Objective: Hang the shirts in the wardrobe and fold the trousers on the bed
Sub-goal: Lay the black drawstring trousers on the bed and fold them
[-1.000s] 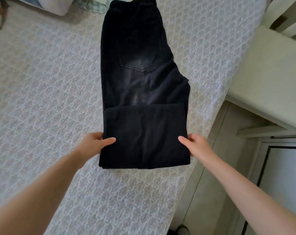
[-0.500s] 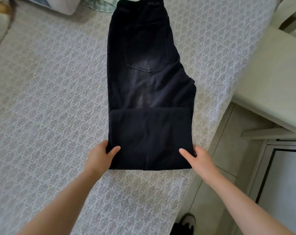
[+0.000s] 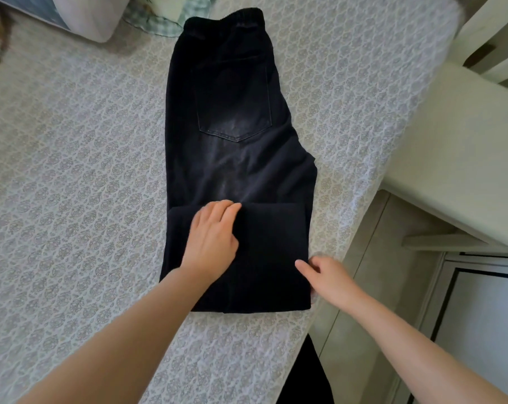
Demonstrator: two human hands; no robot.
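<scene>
Trousers (image 3: 235, 118), one black pair, lie lengthwise on the bed (image 3: 72, 170), with the waistband at the far end and the legs folded up once over the seat. Right of the trousers only a narrow strip of bedspread remains before the bed's edge. Left of them the spread runs wide and bare. One pillow (image 3: 92, 16) and one checked cloth (image 3: 159, 21) lie beyond the waistband, and one pale cabinet (image 3: 465, 156) stands off to the right. Two hands work. The left hand (image 3: 212, 243) lies flat on the folded layer, its fingers reaching the layer's far edge. Half a second ago it was at the fold's left side. The right hand (image 3: 331, 278) pinches the fold's right edge, thumb on top.
</scene>
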